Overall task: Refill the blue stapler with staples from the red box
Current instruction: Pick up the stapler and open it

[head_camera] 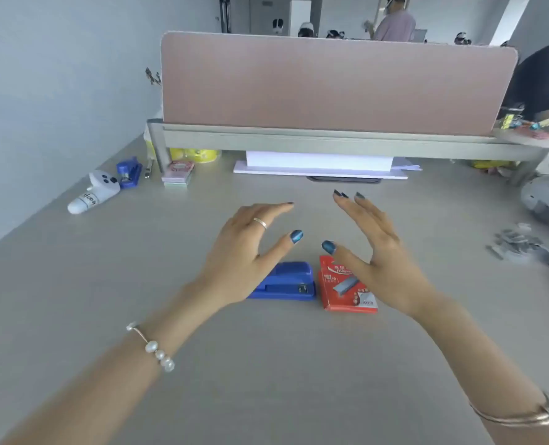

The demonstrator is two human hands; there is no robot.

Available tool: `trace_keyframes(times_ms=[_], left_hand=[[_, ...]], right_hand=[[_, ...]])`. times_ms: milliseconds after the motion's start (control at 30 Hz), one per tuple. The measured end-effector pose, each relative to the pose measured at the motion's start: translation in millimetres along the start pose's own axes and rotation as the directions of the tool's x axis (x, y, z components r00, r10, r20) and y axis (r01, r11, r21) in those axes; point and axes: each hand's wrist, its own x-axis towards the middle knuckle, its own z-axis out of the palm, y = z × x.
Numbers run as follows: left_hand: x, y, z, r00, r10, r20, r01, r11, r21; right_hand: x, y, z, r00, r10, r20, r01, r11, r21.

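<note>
A small blue stapler lies closed on the grey desk, near the middle. Right beside it, on its right, lies the red box of staples, flat and closed. My left hand hovers above the stapler's left end with fingers spread and holds nothing. My right hand hovers over the right part of the red box, fingers apart, also with nothing in it. Each hand hides part of the thing beneath it.
At the far left lie a second blue stapler, a white toy-like bottle and a small pink box. A paper stack sits under the pink divider. Loose staples lie at the right. People stand behind.
</note>
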Motion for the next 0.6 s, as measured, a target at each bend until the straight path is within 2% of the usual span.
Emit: trace_keyframes(times_ms=[233, 300, 433, 500, 600], left_hand=[[-21, -7, 29, 0.971, -0.102, 0.217, 0.094, 0.995, 0.046], [-19, -10, 35, 0.962, -0.111, 0.248, 0.096, 0.993, 0.073], [-13, -14, 46, 0.953, -0.133, 0.272, 0.118, 0.990, 0.072], [-9, -17, 50, 0.950, -0.129, 0.284, 0.118, 0.992, 0.053], [-6, -22, 54, 0.953, -0.109, 0.281, 0.118, 0.993, -0.015]], right_hand=[[-27, 14, 20, 0.964, 0.202, 0.172, -0.204, 0.979, -0.006], [-26, 18, 24, 0.951, 0.211, 0.228, -0.196, 0.977, -0.084], [-16, 31, 40, 0.923, 0.173, 0.345, -0.067, 0.952, -0.297], [-8, 36, 45, 0.916, 0.146, 0.374, -0.027, 0.952, -0.306], [-2, 42, 53, 0.937, 0.116, 0.330, -0.020, 0.960, -0.281]])
